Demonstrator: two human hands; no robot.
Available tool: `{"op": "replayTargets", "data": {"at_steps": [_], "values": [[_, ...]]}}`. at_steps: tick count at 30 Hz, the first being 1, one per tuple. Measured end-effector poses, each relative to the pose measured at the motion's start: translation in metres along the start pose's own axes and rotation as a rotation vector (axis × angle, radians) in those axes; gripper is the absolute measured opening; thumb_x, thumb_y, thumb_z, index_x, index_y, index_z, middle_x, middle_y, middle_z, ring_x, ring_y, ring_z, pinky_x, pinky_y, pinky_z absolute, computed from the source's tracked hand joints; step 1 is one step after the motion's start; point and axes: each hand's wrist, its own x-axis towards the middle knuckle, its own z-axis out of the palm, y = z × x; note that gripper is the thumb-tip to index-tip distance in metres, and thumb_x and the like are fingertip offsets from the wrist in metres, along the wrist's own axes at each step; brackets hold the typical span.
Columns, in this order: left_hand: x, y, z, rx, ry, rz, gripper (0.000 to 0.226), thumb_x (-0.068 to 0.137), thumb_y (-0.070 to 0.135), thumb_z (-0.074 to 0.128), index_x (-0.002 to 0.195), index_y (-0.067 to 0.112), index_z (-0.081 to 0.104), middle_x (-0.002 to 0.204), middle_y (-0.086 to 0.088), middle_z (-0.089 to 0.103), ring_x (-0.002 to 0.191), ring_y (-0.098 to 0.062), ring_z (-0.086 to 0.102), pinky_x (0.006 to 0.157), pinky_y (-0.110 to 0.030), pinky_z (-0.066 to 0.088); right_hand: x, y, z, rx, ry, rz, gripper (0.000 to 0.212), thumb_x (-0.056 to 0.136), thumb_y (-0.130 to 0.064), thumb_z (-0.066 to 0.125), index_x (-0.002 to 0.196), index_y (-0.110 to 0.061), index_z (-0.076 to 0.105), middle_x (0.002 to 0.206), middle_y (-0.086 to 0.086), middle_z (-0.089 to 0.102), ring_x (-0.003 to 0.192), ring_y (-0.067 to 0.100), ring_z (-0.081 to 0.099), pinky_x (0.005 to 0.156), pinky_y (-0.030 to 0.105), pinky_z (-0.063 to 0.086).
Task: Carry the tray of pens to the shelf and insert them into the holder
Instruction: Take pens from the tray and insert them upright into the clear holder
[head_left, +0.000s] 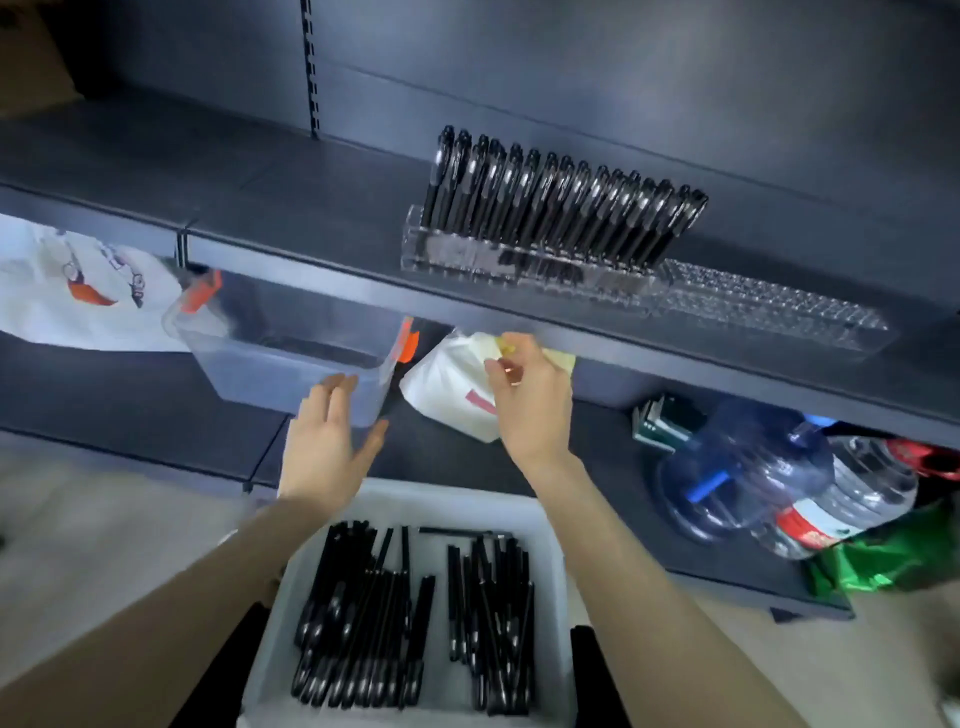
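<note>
Two piles of pens (363, 623) in tray (457, 503), left hand (332, 441) spread, right hand (530, 402) curled, grip unclear, bottle label (810, 526) blurred

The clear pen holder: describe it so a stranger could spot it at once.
Find the dark upper shelf. Along its front edge lies a long clear pen holder. Unlike the clear bin on the lower shelf, it is a low block of small holes, with black pens standing in its left part.

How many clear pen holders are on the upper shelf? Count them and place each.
2. The filled holder, black pens standing in it, sits on the upper shelf; the empty holder lies end to end with it on its right. None looks hidden.
</note>
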Motion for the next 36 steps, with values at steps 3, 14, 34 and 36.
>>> {"op": "replayTargets", "data": {"at_steps": [3, 14, 34, 36], "values": [[-0.054, -0.033, 0.004, 0.077, -0.138, -0.106, 0.057, 0.089, 0.027, 0.061, 0.135, 0.0, 0.042, 0.135, -0.017, 0.042, 0.121, -0.037, 0.043, 0.095, -0.049, 0.04, -0.06, 0.025, 0.036, 0.065, -0.145, 0.149, 0.027, 0.09, -0.017, 0.059, 0.116, -0.012, 0.06, 0.093, 0.006, 0.068, 0.084, 0.025, 0.065, 0.078, 0.041, 0.051], [-0.152, -0.088, 0.031, 0.125, -0.335, -0.251, 0.072, 0.084, 0.023, 0.068, 0.136, -0.012, 0.034, 0.136, -0.032, 0.04, 0.123, -0.047, 0.043, 0.095, -0.053, 0.046, -0.201, 0.072, 0.129, 0.09, -0.663, 0.572, 0.044, 0.092, -0.023, 0.059, 0.132, -0.005, 0.049, 0.127, 0.013, 0.057, 0.114, 0.025, 0.057, 0.099, 0.033, 0.045], [-0.161, -0.085, 0.04, 0.194, -0.342, -0.305, 0.071, 0.093, 0.041, 0.044, 0.148, 0.004, 0.017, 0.146, -0.014, 0.033, 0.11, -0.038, 0.054, 0.061, -0.043, 0.05, -0.209, 0.074, 0.168, -0.138, -0.819, 0.655, 0.04, 0.084, -0.02, 0.062, 0.057, -0.024, 0.034, 0.059, -0.004, 0.043, 0.065, 0.022, 0.048, 0.043, 0.022, 0.026], [-0.16, -0.084, 0.04, 0.194, -0.341, -0.311, 0.071, 0.094, 0.039, 0.046, 0.148, 0.004, 0.017, 0.145, -0.014, 0.034, 0.11, -0.038, 0.054, 0.062, -0.043, 0.05, -0.207, 0.071, 0.166, -0.116, -0.841, 0.681, 0.038, 0.085, -0.018, 0.062, 0.056, -0.02, 0.037, 0.057, -0.003, 0.043, 0.061, 0.021, 0.047, 0.043, 0.024, 0.028]]}}
